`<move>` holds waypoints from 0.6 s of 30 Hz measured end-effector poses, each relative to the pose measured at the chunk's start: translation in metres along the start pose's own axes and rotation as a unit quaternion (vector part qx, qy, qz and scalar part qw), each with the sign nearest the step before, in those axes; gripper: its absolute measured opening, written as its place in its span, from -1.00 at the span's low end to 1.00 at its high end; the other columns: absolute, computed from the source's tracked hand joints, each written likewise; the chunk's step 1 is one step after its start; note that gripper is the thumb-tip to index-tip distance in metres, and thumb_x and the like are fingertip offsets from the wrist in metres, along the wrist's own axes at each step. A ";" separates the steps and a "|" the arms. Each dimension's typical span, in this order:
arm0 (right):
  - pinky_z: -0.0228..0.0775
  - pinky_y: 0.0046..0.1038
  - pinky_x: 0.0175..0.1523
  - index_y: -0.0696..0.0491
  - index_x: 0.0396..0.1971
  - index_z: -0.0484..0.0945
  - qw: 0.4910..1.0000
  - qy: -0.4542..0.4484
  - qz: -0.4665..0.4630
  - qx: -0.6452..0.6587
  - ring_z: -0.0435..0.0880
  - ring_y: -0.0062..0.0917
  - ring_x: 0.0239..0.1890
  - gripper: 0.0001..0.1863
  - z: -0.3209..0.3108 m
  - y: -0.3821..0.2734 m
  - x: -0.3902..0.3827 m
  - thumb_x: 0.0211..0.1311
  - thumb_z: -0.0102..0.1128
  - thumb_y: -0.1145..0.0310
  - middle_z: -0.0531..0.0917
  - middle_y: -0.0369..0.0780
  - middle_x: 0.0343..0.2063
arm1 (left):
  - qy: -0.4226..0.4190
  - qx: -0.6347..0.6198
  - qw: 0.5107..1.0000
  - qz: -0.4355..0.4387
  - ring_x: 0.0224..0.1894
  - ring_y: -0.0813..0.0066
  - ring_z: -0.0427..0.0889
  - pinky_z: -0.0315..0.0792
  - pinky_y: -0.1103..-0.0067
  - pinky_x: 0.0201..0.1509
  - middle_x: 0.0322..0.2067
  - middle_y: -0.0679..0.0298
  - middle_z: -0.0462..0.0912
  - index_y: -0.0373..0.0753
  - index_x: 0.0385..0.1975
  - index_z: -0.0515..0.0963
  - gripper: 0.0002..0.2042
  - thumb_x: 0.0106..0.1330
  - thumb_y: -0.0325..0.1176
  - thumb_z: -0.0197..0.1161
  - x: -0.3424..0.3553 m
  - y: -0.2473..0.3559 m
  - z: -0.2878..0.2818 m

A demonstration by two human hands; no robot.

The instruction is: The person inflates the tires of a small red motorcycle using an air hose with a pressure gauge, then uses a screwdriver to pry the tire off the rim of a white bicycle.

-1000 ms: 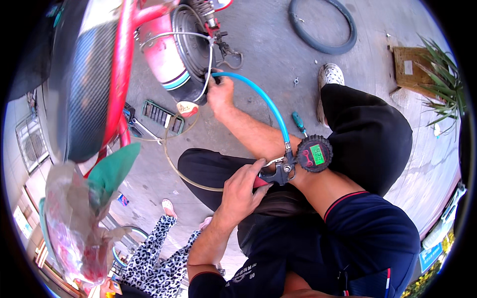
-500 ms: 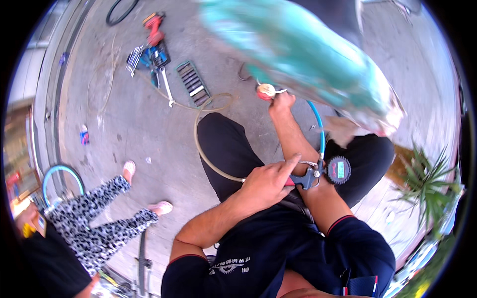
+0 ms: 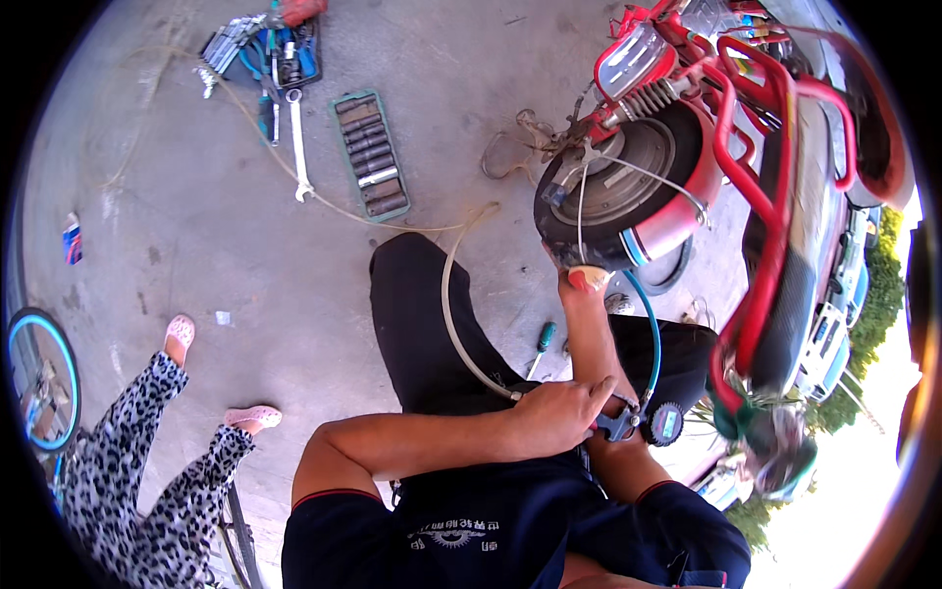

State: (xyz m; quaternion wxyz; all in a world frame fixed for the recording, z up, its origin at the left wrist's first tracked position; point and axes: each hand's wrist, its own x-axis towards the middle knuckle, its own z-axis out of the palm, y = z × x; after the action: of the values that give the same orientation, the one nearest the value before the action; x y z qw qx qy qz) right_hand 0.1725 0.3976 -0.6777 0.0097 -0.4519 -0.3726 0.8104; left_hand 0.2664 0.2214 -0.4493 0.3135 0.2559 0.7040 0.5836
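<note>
My left hand (image 3: 551,417) is closed around a tyre inflator gun (image 3: 618,422) with a round digital gauge (image 3: 667,424), held over my right forearm. A yellowish clear air hose (image 3: 449,304) runs into the gun. From its other end a blue hose (image 3: 648,329) goes up toward the small black tyre (image 3: 554,228) of a red scooter. My right hand (image 3: 577,287) reaches to the tyre's near edge, beside a red and cream rounded piece (image 3: 591,279); its fingers are hidden there. The scooter's red tube frame (image 3: 760,206) fills the upper right.
A socket set (image 3: 371,157) in a green case lies ahead, left of the scooter. Beside it are a combination wrench (image 3: 298,147) and an open tool case (image 3: 294,59). A green-handled screwdriver (image 3: 544,339) lies between my legs. A person in spotted trousers (image 3: 128,432) stands at left.
My view has shifted, and the blurred teal shape across the upper right has given way to the red scooter and its wheel. My left hand keeps its grip on the inflator gun.
</note>
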 end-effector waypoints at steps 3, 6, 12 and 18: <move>0.48 -0.16 0.24 -0.08 0.20 0.49 1.000 0.023 0.000 -0.020 0.62 -0.38 0.10 -0.58 -0.010 -0.001 0.003 0.48 -0.07 0.10 0.63 -0.30 0.09 | -0.002 -0.051 0.999 0.012 -0.32 0.01 0.73 0.62 0.27 -0.27 -0.32 -0.10 0.67 -0.56 0.24 0.27 -0.34 0.19 -0.34 0.34 0.008 -0.018 -0.015; 0.48 -0.18 0.22 -0.07 0.19 0.50 0.998 0.047 -0.002 -0.030 0.63 -0.38 0.08 -0.59 -0.019 -0.006 -0.001 0.47 -0.05 0.11 0.64 -0.29 0.07 | -0.032 -0.085 0.996 0.011 -0.28 0.02 0.74 0.64 0.29 -0.23 -0.25 -0.11 0.66 -0.59 0.21 0.30 -0.37 0.20 -0.36 0.31 0.013 -0.027 -0.030; 0.48 -0.20 0.19 -0.04 0.16 0.52 0.996 0.083 -0.004 -0.044 0.63 -0.39 0.04 -0.61 -0.023 -0.007 -0.012 0.44 0.00 0.15 0.65 -0.27 0.03 | -0.032 -0.116 0.993 0.021 -0.26 -0.01 0.74 0.64 0.29 -0.23 -0.26 -0.15 0.68 -0.52 0.21 0.30 -0.33 0.19 -0.26 0.40 0.020 -0.044 -0.032; 0.49 -0.22 0.15 -0.02 0.13 0.53 0.994 0.095 -0.009 -0.059 0.64 -0.41 0.01 -0.63 -0.039 -0.017 -0.018 0.42 0.04 0.18 0.66 -0.26 -0.01 | -0.061 -0.094 0.994 0.021 -0.30 0.06 0.75 0.65 0.34 -0.23 -0.31 -0.03 0.66 -0.52 0.23 0.30 -0.35 0.22 -0.28 0.36 0.025 -0.046 -0.034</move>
State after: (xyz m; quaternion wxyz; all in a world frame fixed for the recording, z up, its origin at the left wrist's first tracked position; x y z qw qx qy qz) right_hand 0.2068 0.4270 -0.6661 0.0255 -0.5232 -0.4213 0.7404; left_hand 0.2247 0.2084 -0.4938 0.3662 0.2751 0.6202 0.6368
